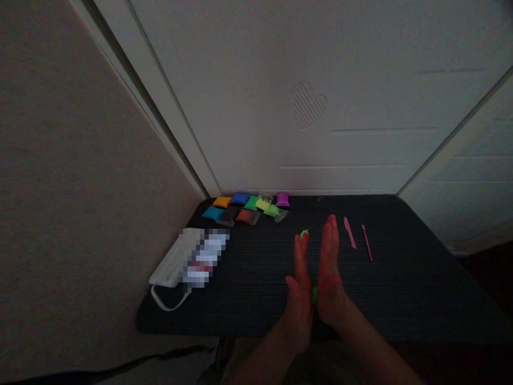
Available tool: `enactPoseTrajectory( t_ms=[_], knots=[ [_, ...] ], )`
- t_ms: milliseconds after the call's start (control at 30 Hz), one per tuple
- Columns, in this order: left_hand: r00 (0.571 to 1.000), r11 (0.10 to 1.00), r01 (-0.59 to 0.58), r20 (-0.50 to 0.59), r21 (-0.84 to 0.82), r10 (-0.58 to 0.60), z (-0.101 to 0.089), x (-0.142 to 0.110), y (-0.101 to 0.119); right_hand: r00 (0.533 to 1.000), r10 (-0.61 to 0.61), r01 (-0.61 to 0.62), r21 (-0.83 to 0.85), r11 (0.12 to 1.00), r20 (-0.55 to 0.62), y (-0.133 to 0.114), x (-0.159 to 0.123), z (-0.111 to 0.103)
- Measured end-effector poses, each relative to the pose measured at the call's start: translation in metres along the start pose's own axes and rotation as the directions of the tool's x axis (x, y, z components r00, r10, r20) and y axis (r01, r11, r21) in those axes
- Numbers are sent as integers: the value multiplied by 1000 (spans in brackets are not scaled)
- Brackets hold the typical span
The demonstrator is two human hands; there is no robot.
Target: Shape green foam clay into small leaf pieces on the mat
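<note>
My left hand point(298, 302) and my right hand point(331, 283) are raised over the front of the dark table, palms facing each other and fingers stretched out. Between the heels of the palms, a lump of green modelling clay point(315, 294) is pressed, touching both hands and mostly hidden. At my left fingertips, a smaller bright green piece point(304, 234) shows; whether it lies on the table or touches the fingers I cannot tell. To the right lie a pink plastic clay knife point(350, 232) and a thin pink modelling stick point(366, 242).
Several small packets of coloured clay point(240, 199) lie at the table's back left. A white face mask point(176, 259) and a blurred-out packet point(206, 259) rest near the left edge. A white panel with a heart relief point(309, 106) stands behind the table point(256, 299); a wall closes the left side.
</note>
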State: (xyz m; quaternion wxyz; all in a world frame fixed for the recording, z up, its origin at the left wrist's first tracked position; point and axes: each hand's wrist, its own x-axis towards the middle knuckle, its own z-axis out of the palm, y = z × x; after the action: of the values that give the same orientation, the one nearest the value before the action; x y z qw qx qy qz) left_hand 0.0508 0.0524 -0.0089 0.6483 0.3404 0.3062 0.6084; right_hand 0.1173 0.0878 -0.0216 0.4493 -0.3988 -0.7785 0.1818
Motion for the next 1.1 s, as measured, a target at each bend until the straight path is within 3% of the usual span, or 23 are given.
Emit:
enactPoseTrajectory(
  t_ms=[100, 233, 467, 733, 1000, 1100],
  knots=[
    [985, 985, -171, 2, -27, 171, 8, -2, 7, 982, 112, -66, 278, 958, -154, -9, 2, 0],
    [982, 982, -190, 11, 20, 190, 13, -4, 12, 961, 204, -111, 412, 904, -189, -31, 0, 0],
    [965, 967, -252, -69, 44, 254, 20, -4, 9, 960, 242, -172, 385, 907, -140, -32, -1, -4],
    [959, 959, -281, -25, 48, 282, 23, -5, 11, 967, 213, -155, 338, 928, -141, -25, -4, -1],
    [958, 952, -266, -69, 149, 279, 21, -1, 14, 992, 123, -113, 216, 970, -31, -16, -18, -6],
    [970, 953, -235, -11, 188, 242, 17, -2, 9, 997, 76, -69, 191, 979, -31, -20, -14, -10]
  ],
)
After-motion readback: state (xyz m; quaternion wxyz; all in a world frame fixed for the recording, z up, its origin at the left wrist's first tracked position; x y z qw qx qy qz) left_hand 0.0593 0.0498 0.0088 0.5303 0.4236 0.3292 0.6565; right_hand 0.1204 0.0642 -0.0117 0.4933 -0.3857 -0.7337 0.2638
